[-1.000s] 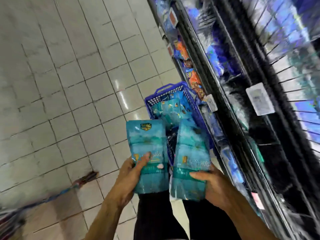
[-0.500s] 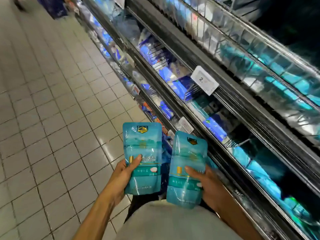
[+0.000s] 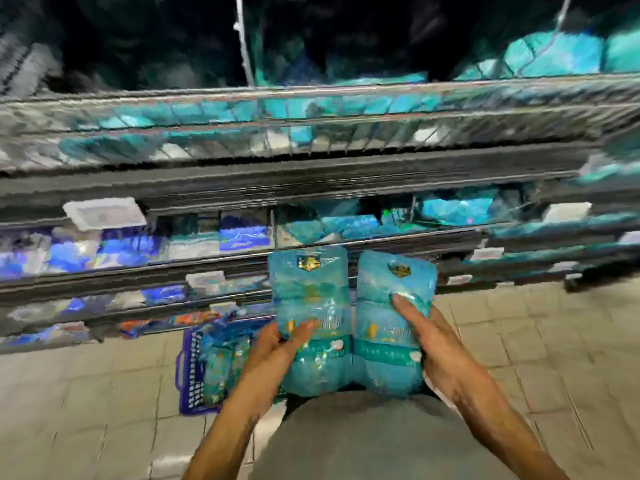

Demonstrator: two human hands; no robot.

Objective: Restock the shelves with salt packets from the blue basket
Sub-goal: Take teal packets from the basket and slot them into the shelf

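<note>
My left hand (image 3: 277, 344) grips a teal salt packet (image 3: 310, 292) by its lower half, thumb across the front. My right hand (image 3: 433, 344) holds a second teal salt packet (image 3: 391, 306) the same way, thumb lying over its front. The two packets stand upright side by side, touching, in front of my chest. The blue basket (image 3: 194, 372) sits on the floor at lower left of my hands, with more teal packets inside. The shelves (image 3: 311, 178) run across the view in front of me, blurred, holding teal and blue packets.
White price tags (image 3: 104, 213) hang on the shelf rails. Wire rails front each shelf. Blue packets fill the left part of the middle shelf (image 3: 145, 251). Beige tiled floor (image 3: 540, 341) lies to the right and left of me. My grey shirt fills the bottom centre.
The view has swung round to face the shelves head on. Both hands still hold their packets, now closer together and touching. The basket shows again at lower left.
</note>
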